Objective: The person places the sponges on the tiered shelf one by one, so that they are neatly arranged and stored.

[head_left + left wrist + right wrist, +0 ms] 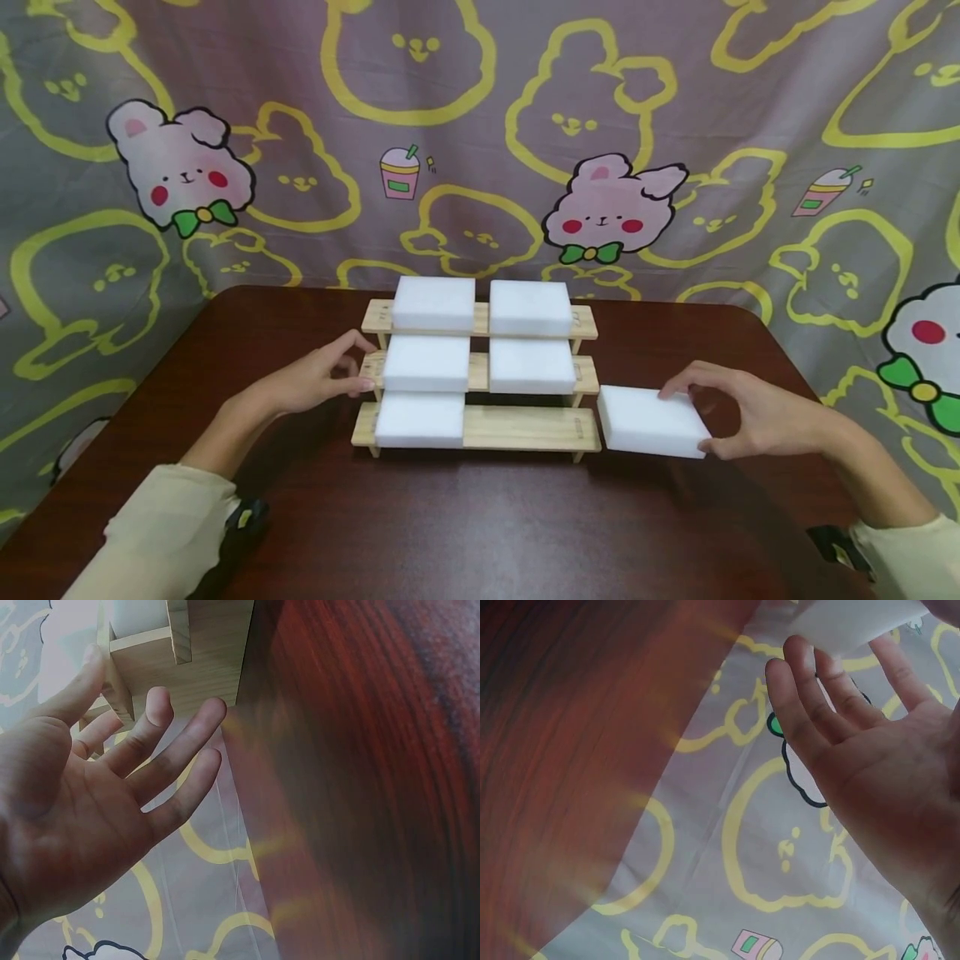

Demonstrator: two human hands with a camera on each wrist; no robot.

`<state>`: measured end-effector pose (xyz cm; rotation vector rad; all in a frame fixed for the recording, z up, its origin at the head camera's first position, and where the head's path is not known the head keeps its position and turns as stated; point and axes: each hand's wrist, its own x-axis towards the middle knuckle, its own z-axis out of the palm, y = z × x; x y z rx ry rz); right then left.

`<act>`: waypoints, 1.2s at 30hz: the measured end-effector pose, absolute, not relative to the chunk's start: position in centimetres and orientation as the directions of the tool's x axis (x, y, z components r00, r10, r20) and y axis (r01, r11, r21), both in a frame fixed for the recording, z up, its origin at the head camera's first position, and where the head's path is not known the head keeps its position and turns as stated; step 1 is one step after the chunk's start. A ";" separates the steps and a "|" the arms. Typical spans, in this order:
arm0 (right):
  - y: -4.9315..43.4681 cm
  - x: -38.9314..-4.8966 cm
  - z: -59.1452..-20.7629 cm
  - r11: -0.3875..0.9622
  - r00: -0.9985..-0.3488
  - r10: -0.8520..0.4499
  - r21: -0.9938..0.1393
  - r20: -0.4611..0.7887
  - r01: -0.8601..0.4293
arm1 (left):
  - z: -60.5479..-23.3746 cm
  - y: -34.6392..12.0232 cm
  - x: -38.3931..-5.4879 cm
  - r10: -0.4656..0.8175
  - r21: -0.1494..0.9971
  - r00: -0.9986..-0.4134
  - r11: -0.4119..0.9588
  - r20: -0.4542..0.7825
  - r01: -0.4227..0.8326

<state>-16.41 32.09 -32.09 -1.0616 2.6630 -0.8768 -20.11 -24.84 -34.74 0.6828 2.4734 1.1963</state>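
A three-step wooden display rack [532,427] stands on the table. White foam-like blocks lie on it: two on the top step, two on the middle step, and one block [420,419] on the left of the bottom step. My left hand [318,375] is at the left end of the middle step, thumb and index finger pinching its edge; in the left wrist view its other fingers [191,742] stretch loosely beneath. To the right of the rack, my right hand [750,408] pinches another white block [652,422] between thumb and fingers, close beside the bottom step's right end.
The dark red-brown wooden table [480,533] extends around the rack, with its rounded far edge behind. A patterned curtain [480,150] with cartoon rabbits hangs behind and at both sides. Bare wood shows on the right half of the bottom step.
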 end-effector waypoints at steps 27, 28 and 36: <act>29.5 -16.2 -32.3 0.521 -0.661 -0.744 -0.530 0.104 -0.670 | -35.0 -24.8 -20.2 0.540 0.790 -0.840 0.536 -0.047 0.300; 29.3 -16.2 -32.3 0.519 -0.659 -0.744 -0.525 0.111 -0.674 | -35.0 -24.8 -20.1 0.539 0.789 -0.841 0.536 -0.046 0.300; 28.0 -16.2 -33.1 0.496 -0.661 -0.742 -0.567 0.116 -0.657 | -34.9 -24.7 -20.2 0.539 0.789 -0.841 0.538 -0.051 0.297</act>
